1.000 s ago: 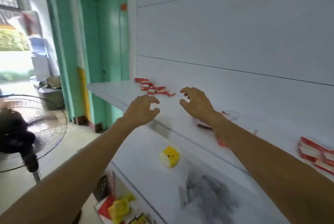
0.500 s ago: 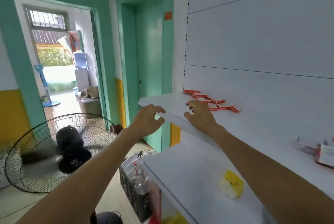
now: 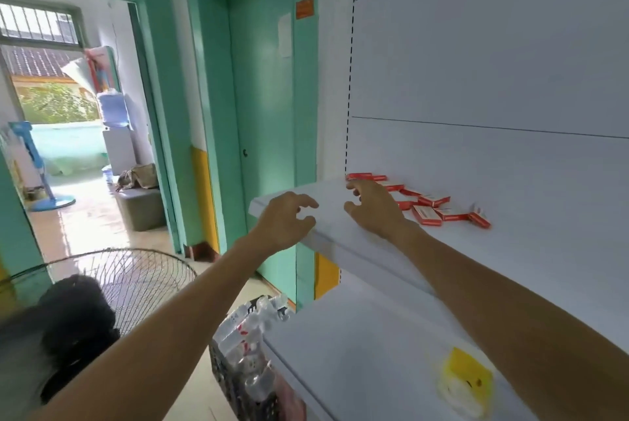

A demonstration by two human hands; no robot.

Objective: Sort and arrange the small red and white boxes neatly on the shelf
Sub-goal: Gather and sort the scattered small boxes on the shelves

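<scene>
Several small red and white boxes (image 3: 430,211) lie scattered near the back left corner of the white upper shelf (image 3: 531,250). My right hand (image 3: 374,208) reaches over the shelf just left of the boxes, fingers spread and loosely curled, holding nothing; it covers part of the nearest boxes. My left hand (image 3: 286,220) hovers at the shelf's left front corner, fingers loosely curled and empty. Neither hand grips a box.
A lower white shelf (image 3: 357,345) carries a yellow and white object (image 3: 466,381). A basket of plastic bottles (image 3: 250,345) stands below at its left end. A floor fan (image 3: 112,284) stands on the left; a green doorway opens behind it.
The view has swung left and closed in on the shelf's left end. Both hands have advanced toward the scattered boxes; the right hand now reaches their edge.
</scene>
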